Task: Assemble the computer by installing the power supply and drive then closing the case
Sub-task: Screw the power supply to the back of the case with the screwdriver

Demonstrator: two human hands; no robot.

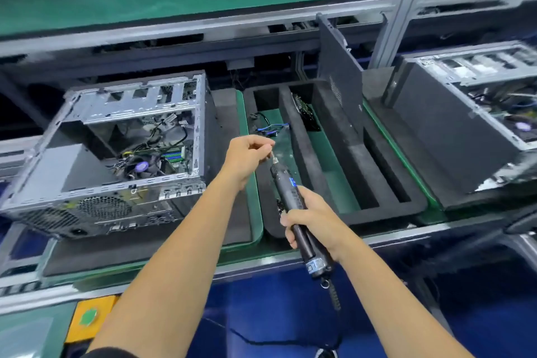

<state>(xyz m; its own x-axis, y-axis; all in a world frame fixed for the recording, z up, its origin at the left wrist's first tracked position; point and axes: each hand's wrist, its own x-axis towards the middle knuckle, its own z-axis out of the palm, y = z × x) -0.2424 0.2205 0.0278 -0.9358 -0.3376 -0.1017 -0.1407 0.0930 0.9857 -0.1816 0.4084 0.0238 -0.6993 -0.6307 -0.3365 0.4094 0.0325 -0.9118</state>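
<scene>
An open grey computer case (110,154) lies on its side at the left, its motherboard, fan and cables showing. My right hand (312,219) grips an electric screwdriver (286,187) by its dark handle, tip pointing up and away. My left hand (250,154) pinches something small, perhaps a screw, at the screwdriver's bit. A black side panel (340,73) stands upright at the back of a black foam tray (386,171).
The foam tray holds a dark board (305,110) and blue and black cables (271,126) in its slots. A second case (470,113) lies at the right. The screwdriver's coiled cord (334,296) hangs below my right hand. Metal frame rails run behind.
</scene>
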